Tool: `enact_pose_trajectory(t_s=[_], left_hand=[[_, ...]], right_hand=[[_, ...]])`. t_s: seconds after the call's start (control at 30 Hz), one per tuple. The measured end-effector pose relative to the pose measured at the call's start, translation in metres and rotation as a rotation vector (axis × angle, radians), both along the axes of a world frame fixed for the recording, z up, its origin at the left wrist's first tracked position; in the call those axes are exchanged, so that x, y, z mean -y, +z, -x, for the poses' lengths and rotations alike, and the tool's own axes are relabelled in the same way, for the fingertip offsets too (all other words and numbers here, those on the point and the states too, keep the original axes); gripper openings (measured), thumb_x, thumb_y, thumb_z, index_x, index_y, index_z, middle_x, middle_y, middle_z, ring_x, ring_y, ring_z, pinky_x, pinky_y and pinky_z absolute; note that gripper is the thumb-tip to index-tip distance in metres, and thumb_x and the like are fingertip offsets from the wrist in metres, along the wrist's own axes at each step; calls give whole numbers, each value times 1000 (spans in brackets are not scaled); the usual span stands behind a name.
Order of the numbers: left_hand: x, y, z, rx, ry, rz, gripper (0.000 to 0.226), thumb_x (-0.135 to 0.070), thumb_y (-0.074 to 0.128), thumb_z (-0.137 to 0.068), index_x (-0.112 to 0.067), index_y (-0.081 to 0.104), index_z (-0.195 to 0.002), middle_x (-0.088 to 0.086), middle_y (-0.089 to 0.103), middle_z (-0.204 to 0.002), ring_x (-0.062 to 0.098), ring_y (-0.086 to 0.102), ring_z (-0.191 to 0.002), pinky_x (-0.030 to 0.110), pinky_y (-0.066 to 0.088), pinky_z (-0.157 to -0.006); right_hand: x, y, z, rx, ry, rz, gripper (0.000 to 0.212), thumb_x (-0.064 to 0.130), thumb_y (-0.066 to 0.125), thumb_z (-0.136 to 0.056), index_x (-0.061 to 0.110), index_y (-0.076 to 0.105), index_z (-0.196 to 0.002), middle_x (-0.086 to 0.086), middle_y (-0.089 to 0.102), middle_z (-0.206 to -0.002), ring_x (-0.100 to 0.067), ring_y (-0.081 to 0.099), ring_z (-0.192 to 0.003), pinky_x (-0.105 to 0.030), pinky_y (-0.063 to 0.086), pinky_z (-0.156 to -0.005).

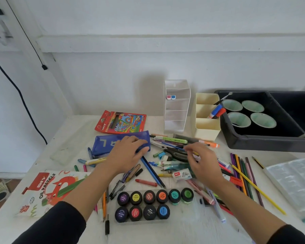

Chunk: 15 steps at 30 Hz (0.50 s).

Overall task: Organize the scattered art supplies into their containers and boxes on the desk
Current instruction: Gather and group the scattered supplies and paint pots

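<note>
Pens, pencils, crayons and erasers lie scattered across the white desk [183,229]. My left hand [127,155] grips the right end of a blue pencil case [109,143] lying flat at the centre. My right hand [202,161] hovers over the pile beside the black scissors [178,152], fingertips pinching a thin blue pen [171,144]. A cream divided holder [207,127] at the back holds markers [217,111]. A white tiered organizer [176,106] stands left of it. A red colour pencil box [121,122] lies behind the case.
A tray of poster paint pots [153,203] sits at the front centre. An oil pastels box [48,191] lies front left. Loose coloured pencils [245,176] fan out at the right, by a white palette [294,182]. A black bin [271,120] with green cups stands back right.
</note>
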State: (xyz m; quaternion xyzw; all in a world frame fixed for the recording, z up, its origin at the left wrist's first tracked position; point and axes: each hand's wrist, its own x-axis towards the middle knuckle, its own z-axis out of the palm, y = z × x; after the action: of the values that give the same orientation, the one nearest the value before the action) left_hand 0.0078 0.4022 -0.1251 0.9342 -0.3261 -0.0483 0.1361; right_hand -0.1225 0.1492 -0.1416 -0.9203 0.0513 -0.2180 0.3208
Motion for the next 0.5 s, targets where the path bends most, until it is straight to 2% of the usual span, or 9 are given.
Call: enact_pose_trajectory(t_s=[0.07, 0.13, 0.23, 0.37, 0.43, 0.5], left_hand=[[19, 5, 14, -66, -107, 104, 43, -52, 38, -103, -33, 56, -138, -9, 55, -131, 15, 47, -125, 38, 41, -104], [38, 4, 28, -111, -205, 157, 40, -51, 43, -103, -34, 58, -136, -11, 55, -131, 10, 47, -124, 36, 42, -104], [64, -3, 43, -40, -297, 83, 45, -55, 40, -102, -39, 50, -144, -14, 48, -143, 8, 38, -133, 36, 34, -109], [77, -11, 50, 6, -313, -38, 61, -73, 26, -94, -48, 38, -149, -16, 40, -152, 10, 29, -140, 43, 25, -107], [75, -15, 48, 9, -302, -35, 62, -77, 21, -91, -53, 39, -145, -18, 41, -150, 9, 31, -138, 43, 25, -104], [73, -18, 43, 19, -274, -3, 57, -69, 20, -90, -54, 45, -140, -20, 45, -145, 8, 35, -135, 39, 24, -100]], right_hand=[[18, 1, -2, -18, -78, 22, 21, 5, 62, -92, 18, 71, -106, 6, 68, -103, -6, 56, -94, -16, 45, -84], [34, -3, -3, -99, -116, 40, 27, 7, 60, -93, 19, 69, -115, 2, 67, -114, -11, 55, -103, -13, 37, -85], [47, -9, -1, -245, -24, 97, 38, 9, 53, -96, 23, 62, -130, 1, 61, -130, -18, 52, -120, -23, 39, -96], [51, -9, -3, -355, 64, 206, 50, 10, 45, -98, 35, 52, -141, 8, 44, -152, -18, 37, -140, -46, 40, -107], [51, -7, -8, -413, 90, 308, 51, 13, 41, -100, 39, 48, -144, 10, 39, -155, -19, 32, -141, -48, 39, -106], [52, -8, -15, -425, 98, 345, 48, 15, 42, -100, 36, 52, -142, 5, 46, -145, -22, 37, -134, -46, 41, -102]])
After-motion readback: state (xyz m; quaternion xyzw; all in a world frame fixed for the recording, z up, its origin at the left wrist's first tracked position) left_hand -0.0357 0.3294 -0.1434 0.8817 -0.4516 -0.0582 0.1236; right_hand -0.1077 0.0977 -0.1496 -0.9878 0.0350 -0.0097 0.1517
